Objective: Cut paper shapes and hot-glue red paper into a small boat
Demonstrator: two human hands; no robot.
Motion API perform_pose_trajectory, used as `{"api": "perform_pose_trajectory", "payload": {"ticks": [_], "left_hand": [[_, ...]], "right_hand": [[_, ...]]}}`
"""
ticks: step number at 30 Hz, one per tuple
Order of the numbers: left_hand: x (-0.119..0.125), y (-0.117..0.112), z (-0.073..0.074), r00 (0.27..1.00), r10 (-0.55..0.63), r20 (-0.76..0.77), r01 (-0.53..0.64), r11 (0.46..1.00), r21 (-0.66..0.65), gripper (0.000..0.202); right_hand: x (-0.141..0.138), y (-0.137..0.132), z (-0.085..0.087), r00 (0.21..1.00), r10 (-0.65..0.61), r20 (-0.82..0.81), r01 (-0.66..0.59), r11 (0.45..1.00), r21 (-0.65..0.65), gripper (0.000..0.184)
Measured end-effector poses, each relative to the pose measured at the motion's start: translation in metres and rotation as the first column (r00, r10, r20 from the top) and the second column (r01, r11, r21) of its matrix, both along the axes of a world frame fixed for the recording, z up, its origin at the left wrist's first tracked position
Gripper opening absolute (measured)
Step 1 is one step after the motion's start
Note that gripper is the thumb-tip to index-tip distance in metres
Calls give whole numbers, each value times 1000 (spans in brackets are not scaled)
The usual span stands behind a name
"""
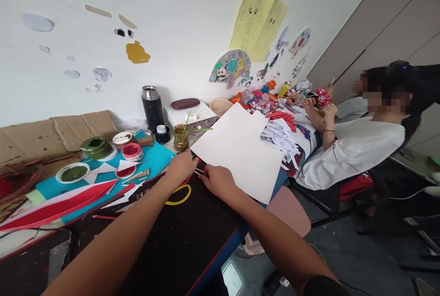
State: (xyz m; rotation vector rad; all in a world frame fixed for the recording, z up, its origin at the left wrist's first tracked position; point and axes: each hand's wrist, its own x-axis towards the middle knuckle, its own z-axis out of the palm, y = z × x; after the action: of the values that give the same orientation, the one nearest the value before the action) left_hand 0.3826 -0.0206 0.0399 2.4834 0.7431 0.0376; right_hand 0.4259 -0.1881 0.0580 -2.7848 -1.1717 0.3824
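Observation:
A thin pale wooden stick (198, 170) spans the short gap between my two hands. My left hand (183, 166) is closed round one end, its fingers partly hidden behind the back of the hand. At the other end my right hand (219, 180) pinches the stick between thumb and fingers. A large white sheet (240, 147) lies on the table just beyond my right hand. Under my left hand rest yellow-handled scissors (179, 195), partly covered. Close behind that hand stands a glass jar (181, 138) of murky green-brown liquid with green sticks on it.
Left on blue paper (156, 151) are a green paint tub (94, 147), red paint pots (132, 151) and paper scraps. A black thermos (151, 107) stands by the wall. Paper strips (280, 136) lie right, near a seated person (354, 149). A pink stool (288, 211) stands below.

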Motion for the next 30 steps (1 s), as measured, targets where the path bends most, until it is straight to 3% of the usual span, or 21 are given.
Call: {"api": "perform_pose_trajectory", "payload": {"ticks": [6,11,15,20,26,30], "left_hand": [[16,-2,-8,995,101,26,-100,994,-44,37],[24,1,-2,994,102,34,-96,984,-151,40],[28,-12,11,996,64,61,-52,981,-184,40],[22,-40,34,977,34,211,-4,990,-140,33],[13,-56,64,908,-29,418,38,999,-13,29],[7,-58,74,849,-90,521,83,996,36,29]], "right_hand": [[1,-8,-4,1000,14,-14,-14,1000,22,29],[-1,-8,-7,1000,14,-13,-14,999,29,28],[0,-10,-10,999,36,-4,-36,999,35,24],[1,-14,-11,997,71,20,-72,997,37,22],[1,-14,-15,993,95,67,-98,994,43,26],[3,-18,-20,993,69,95,-76,994,76,23]]}}
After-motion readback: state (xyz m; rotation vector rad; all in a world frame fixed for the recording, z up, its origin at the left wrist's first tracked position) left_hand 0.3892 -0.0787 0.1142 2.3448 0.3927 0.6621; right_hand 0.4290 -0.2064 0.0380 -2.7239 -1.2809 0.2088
